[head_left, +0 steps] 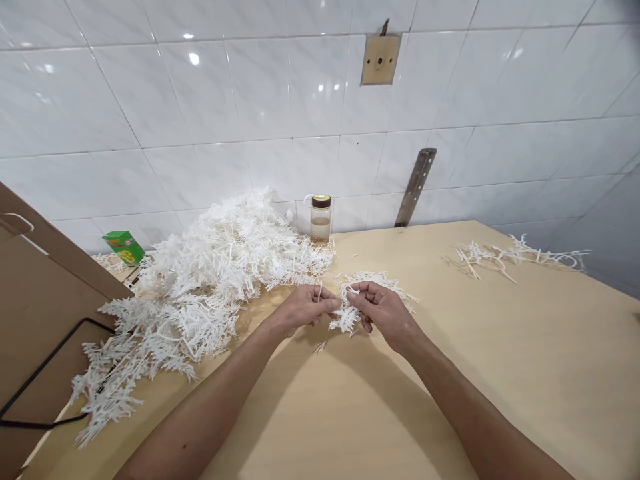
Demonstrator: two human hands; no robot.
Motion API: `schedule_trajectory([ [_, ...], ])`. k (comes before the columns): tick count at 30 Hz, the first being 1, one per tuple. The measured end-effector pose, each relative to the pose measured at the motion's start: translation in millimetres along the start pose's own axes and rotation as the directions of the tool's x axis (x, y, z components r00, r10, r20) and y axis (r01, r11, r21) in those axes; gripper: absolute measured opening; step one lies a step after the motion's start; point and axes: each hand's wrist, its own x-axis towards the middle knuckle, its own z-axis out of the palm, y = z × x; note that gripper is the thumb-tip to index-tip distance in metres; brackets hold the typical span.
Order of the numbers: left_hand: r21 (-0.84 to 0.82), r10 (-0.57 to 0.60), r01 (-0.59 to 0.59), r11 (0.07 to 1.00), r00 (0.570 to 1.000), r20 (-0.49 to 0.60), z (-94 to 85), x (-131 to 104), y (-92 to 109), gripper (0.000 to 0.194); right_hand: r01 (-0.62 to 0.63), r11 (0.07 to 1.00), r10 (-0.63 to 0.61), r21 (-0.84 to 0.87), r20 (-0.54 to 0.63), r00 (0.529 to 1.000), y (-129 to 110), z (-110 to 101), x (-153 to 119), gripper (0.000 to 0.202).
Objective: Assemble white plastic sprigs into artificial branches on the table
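Both my hands meet over the middle of the table (310, 413). A small white branched plastic sprig (345, 321) hangs between them, its feathery tips pointing down. My right hand (384, 310) is closed in a pinch on it, thumb against forefinger. My left hand (306, 308) is also pinched, fingertips at the sprig's left side; a thin white strand (320, 291) pokes up from its fingers. Just behind the hands lies a low heap of short white pieces (400, 291). A few loose bits (321, 347) rest on the table below them.
A large pile of white plastic sprigs (225, 260) covers the table's left side. Behind it stand a green box (124, 247) and a lidded bottle (321, 220). Bare white stems (493, 257) lie back right. A cardboard box (45, 293) borders the left; a metal strip (416, 187) leans on the tiled wall.
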Motion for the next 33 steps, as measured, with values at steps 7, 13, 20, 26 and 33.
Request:
schedule_trajectory([
  [7,-0.363,-0.038,0.072,0.929,0.994,0.101,-17.2,5,1,0.027,0.005,0.999,-0.011,-0.054,-0.114,0.993,0,-3,3,0.041],
  [13,-0.555,-0.071,0.163,0.816,0.98,0.183,-17.9,5,6,0.023,0.034,0.993,-0.054,-0.111,-0.18,0.982,0,-4,4,0.044],
  [20,-0.304,-0.15,0.121,0.945,0.986,-0.075,-11.3,5,8,0.019,0.108,0.935,-0.177,-0.337,-0.179,0.968,6,-3,3,0.039],
  [26,0.717,0.124,0.091,0.691,0.962,-0.241,-5.0,5,-2,0.038,0.125,0.902,-0.172,-0.414,-0.078,0.982,7,8,-1,0.036],
  [33,0.924,0.14,0.177,0.339,0.962,-0.236,5.7,-6,10,0.032,0.141,0.905,-0.168,-0.402,-0.033,0.985,11,13,-2,0.034],
])
